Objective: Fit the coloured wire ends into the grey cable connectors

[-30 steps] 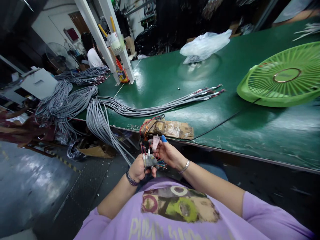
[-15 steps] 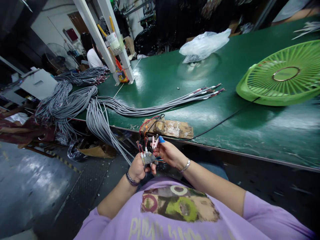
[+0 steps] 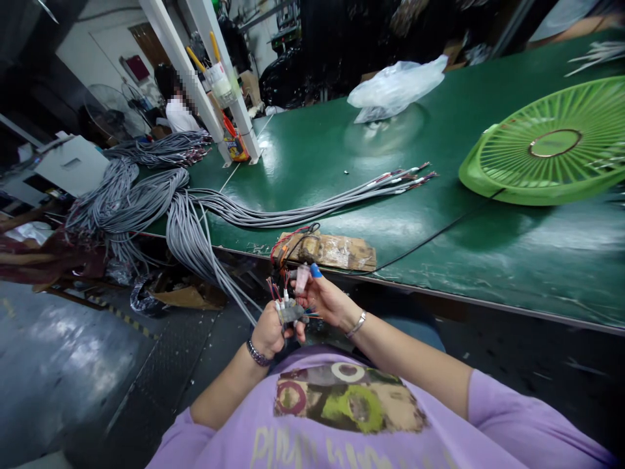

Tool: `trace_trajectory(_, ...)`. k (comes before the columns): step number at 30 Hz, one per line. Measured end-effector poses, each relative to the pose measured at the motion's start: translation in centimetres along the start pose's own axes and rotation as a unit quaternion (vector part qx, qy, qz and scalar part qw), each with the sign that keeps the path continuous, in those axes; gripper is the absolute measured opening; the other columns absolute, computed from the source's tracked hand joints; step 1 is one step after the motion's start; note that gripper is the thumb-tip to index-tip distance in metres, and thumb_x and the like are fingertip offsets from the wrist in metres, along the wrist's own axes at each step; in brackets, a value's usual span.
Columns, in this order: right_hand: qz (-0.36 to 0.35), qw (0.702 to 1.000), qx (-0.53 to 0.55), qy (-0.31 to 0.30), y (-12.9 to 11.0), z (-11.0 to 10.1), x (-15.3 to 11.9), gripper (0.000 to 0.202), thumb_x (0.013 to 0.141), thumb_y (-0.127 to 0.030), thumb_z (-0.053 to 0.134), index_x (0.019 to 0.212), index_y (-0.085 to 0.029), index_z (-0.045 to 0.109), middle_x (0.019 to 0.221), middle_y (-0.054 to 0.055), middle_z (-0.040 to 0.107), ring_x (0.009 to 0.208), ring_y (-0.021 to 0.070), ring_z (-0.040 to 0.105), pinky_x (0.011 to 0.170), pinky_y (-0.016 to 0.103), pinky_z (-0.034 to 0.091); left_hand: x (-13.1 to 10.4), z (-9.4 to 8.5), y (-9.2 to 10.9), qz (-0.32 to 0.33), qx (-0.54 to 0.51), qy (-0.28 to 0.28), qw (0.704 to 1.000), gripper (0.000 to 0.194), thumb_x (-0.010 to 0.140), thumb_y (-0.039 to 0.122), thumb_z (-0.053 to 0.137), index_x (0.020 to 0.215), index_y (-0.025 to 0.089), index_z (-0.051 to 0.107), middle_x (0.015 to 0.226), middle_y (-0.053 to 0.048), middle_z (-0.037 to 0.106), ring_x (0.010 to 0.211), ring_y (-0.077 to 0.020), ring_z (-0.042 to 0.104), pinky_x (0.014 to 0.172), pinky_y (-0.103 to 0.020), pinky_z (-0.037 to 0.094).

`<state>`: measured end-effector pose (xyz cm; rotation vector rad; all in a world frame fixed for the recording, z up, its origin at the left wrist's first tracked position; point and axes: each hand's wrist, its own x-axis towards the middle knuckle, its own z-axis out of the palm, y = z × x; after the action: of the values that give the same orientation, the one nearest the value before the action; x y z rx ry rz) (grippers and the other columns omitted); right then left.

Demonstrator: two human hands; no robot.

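Observation:
My left hand (image 3: pixel 268 331) is closed around the ends of several grey cables. White sleeves and thin coloured wires (image 3: pixel 283 293) fan out above its fingers, and more wire tips point to the right. A grey wrap (image 3: pixel 291 314) shows at the thumb. Close beside it, my right hand (image 3: pixel 328 298), with a blue cover on one fingertip, pinches a small pink clip (image 3: pixel 303 279), which looks like a clothespin and is blurred. Just beyond both hands, a wooden block (image 3: pixel 336 251) with red and black leads (image 3: pixel 293 242) lies at the table's edge.
On the green table (image 3: pixel 303 156), a long bundle of grey cables (image 3: pixel 273 215) runs from a large heap (image 3: pixel 141 198) at left. A green fan (image 3: pixel 547 146) stands at right, its black cord (image 3: pixel 434 231) crossing the table. A plastic bag (image 3: pixel 398 91) lies behind; white posts (image 3: pixel 215 78) rise at left.
The pink clip has turned in my right hand and looks blurred now. My left hand keeps its hold on the cables, almost unmoved.

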<state>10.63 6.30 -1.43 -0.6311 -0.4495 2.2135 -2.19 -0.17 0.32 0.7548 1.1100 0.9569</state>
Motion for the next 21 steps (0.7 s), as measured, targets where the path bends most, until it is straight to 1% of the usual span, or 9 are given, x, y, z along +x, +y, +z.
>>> trace_trajectory(3, 0.021, 1.000, -0.004, -0.020, -0.2, 0.1, -0.5, 0.041, 0.082, -0.058, 0.053, 0.087, -0.018, 0.062, 0.083, 0.005, 0.065, 0.062, 0.0112, 0.054, 0.058, 0.024, 0.046, -0.8, 0.1, -0.3, 0.009, 0.005, 0.007, 1.000, 0.034, 0.060, 0.043, 0.072, 0.061, 0.012, 0.059, 0.042, -0.003, 0.057, 0.035, -0.0131, 0.055, 0.031, -0.018, 0.021)
trace_trajectory(5, 0.021, 0.999, -0.014, -0.029, -0.3, 0.0, -0.7, 0.039, 0.082, -0.056, 0.053, 0.088, -0.018, 0.063, 0.085, 0.005, 0.065, 0.063, 0.0113, 0.055, 0.060, 0.024, 0.047, -1.3, 0.3, -0.4, 0.023, 0.000, 0.017, 1.000, 0.034, 0.061, 0.044, 0.072, 0.062, 0.013, 0.058, 0.042, -0.002, 0.058, 0.035, -0.0131, 0.055, 0.031, -0.018, 0.022)
trace_trajectory(8, -0.021, 0.999, -0.033, -0.026, -0.2, -0.1, -0.8, 0.030, 0.079, -0.048, 0.062, 0.085, -0.018, 0.064, 0.080, 0.004, 0.064, 0.063, 0.0112, 0.054, 0.061, 0.024, 0.047, -1.7, 0.6, -0.3, 0.049, -0.010, 0.045, 0.998, 0.035, 0.062, 0.045, 0.072, 0.063, 0.014, 0.057, 0.043, -0.002, 0.058, 0.035, -0.0129, 0.055, 0.032, -0.018, 0.022)
trace_trajectory(10, -0.051, 0.997, -0.048, -0.024, -0.2, -0.1, -0.8, 0.028, 0.076, -0.045, 0.067, 0.083, -0.017, 0.065, 0.075, 0.002, 0.062, 0.062, 0.0109, 0.053, 0.059, 0.024, 0.046, -1.6, 0.8, -0.1, 0.060, -0.012, 0.059, 0.996, 0.035, 0.061, 0.046, 0.072, 0.063, 0.014, 0.057, 0.043, -0.002, 0.058, 0.036, -0.0126, 0.055, 0.032, -0.018, 0.021)
trace_trajectory(12, -0.063, 0.996, -0.058, -0.023, -0.2, 0.1, -0.9, 0.031, 0.074, -0.046, 0.069, 0.081, -0.016, 0.066, 0.072, 0.002, 0.061, 0.060, 0.0105, 0.052, 0.056, 0.023, 0.044, -1.3, 0.9, 0.1, 0.065, -0.016, 0.064, 0.996, 0.035, 0.061, 0.045, 0.072, 0.063, 0.013, 0.058, 0.043, -0.002, 0.058, 0.036, -0.0121, 0.055, 0.032, -0.018, 0.021)
trace_trajectory(18, -0.072, 0.994, -0.074, -0.022, -0.5, 0.6, -0.9, 0.034, 0.071, -0.049, 0.071, 0.075, -0.016, 0.065, 0.065, 0.000, 0.059, 0.056, 0.0095, 0.050, 0.053, 0.023, 0.043, -0.6, 1.1, 0.3, 0.060, -0.027, 0.058, 0.996, 0.033, 0.061, 0.043, 0.071, 0.063, 0.013, 0.058, 0.042, -0.002, 0.058, 0.035, -0.0128, 0.055, 0.031, -0.018, 0.018)
trace_trajectory(21, -0.054, 0.997, -0.056, -0.020, -0.5, 0.7, -0.7, 0.037, 0.068, -0.050, 0.073, 0.079, -0.016, 0.066, 0.065, 0.001, 0.061, 0.055, 0.0099, 0.051, 0.052, 0.023, 0.044, -0.5, 1.1, 0.3, 0.055, -0.032, 0.059, 0.996, 0.034, 0.060, 0.044, 0.071, 0.067, 0.013, 0.060, 0.043, -0.002, 0.058, 0.035, -0.0131, 0.055, 0.031, -0.018, 0.019)
